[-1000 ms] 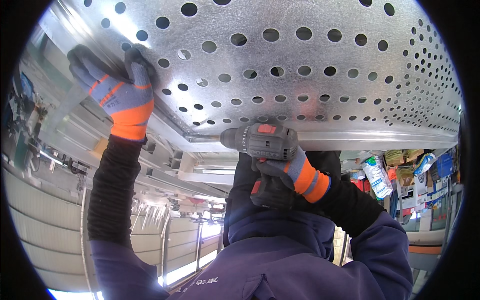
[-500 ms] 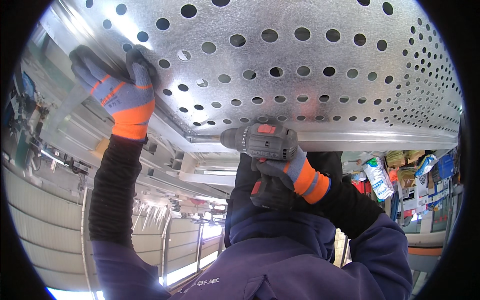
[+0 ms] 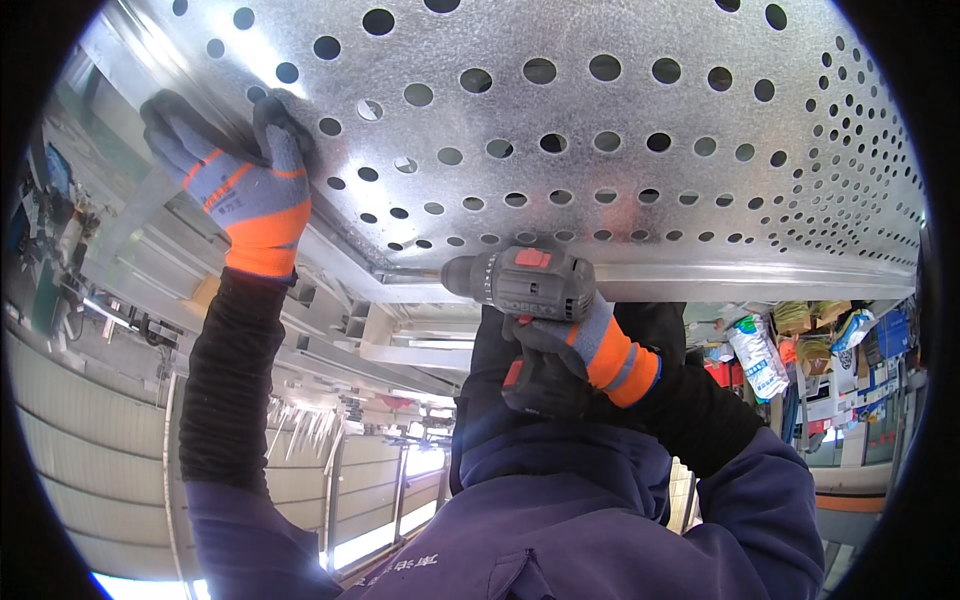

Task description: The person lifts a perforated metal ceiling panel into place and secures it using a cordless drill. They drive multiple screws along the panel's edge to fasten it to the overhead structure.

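Note:
A large perforated metal panel (image 3: 540,110) with a raised rim fills the upper part of the view. My left hand (image 3: 235,180), in a grey and orange glove, grips the panel's left edge, fingers over the rim and thumb against the inner side. In my right hand (image 3: 572,345), gloved alike, is a black and red cordless drill (image 3: 535,280), fingers wrapped round its handle. The drill lies level along the panel's near rim. Its bit (image 3: 410,272) points left into the near left corner; what the tip touches is too small to make out.
Under the panel's left side run pale metal frame bars (image 3: 330,300). Packed bags (image 3: 760,355) and boxes stand to the right, with a blue bin (image 3: 893,330) beyond them. Assorted clutter (image 3: 60,230) lies at the far left.

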`<state>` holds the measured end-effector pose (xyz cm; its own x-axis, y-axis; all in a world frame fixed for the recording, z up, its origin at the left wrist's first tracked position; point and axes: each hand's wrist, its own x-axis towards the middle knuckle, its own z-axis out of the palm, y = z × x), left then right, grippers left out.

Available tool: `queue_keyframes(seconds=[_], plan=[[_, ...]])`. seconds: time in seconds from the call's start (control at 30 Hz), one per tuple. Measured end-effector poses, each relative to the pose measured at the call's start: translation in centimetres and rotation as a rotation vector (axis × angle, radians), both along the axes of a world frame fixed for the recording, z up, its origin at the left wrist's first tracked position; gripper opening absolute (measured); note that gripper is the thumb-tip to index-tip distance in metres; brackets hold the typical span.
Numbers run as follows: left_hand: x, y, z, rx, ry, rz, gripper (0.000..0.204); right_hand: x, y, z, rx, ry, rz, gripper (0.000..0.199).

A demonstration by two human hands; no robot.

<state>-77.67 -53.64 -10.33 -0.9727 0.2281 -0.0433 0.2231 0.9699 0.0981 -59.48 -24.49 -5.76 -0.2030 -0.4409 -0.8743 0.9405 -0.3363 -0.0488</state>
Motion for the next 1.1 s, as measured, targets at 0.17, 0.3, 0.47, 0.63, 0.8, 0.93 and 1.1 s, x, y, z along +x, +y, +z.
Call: queue_keyframes(seconds=[0.17, 0.3, 0.47, 0.63, 0.8, 0.93, 1.1], plan=[[0.0, 0.1, 0.0, 0.035, 0.001, -0.014, 0.082, -0.1, 0.1, -0.1, -0.041, -0.049, 0.02, 0.047], [-0.1, 0.2, 0.0, 0.05, 0.008, -0.005, 0.082, 0.2, 0.6, -0.4, -0.06, -0.011, 0.09, 0.047], [-0.1, 0.0, -0.1, 0.022, 0.013, -0.014, 0.082, 1.2, 0.2, -0.5, -0.006, 0.089, 0.012, 0.051], [-0.1, -0.2, -0.1, 0.034, 0.003, -0.012, 0.083, -1.2, 0.4, 0.1, -0.08, -0.063, 0.078, 0.048], [0.1, -1.5, -0.3, 0.056, -0.024, -0.013, 0.095, -1.5, -0.4, -0.1, -0.098, -0.142, 0.068, 0.042], [0.2, -1.5, -0.3, 0.067, -0.036, -0.004, 0.094, -2.0, -0.6, 0.2, -0.055, -0.054, 0.057, 0.038], [0.1, -1.5, -0.3, 0.107, -0.04, 0.009, 0.095, -3.1, 0.0, 0.8, -0.125, -0.132, -0.001, 0.029]])
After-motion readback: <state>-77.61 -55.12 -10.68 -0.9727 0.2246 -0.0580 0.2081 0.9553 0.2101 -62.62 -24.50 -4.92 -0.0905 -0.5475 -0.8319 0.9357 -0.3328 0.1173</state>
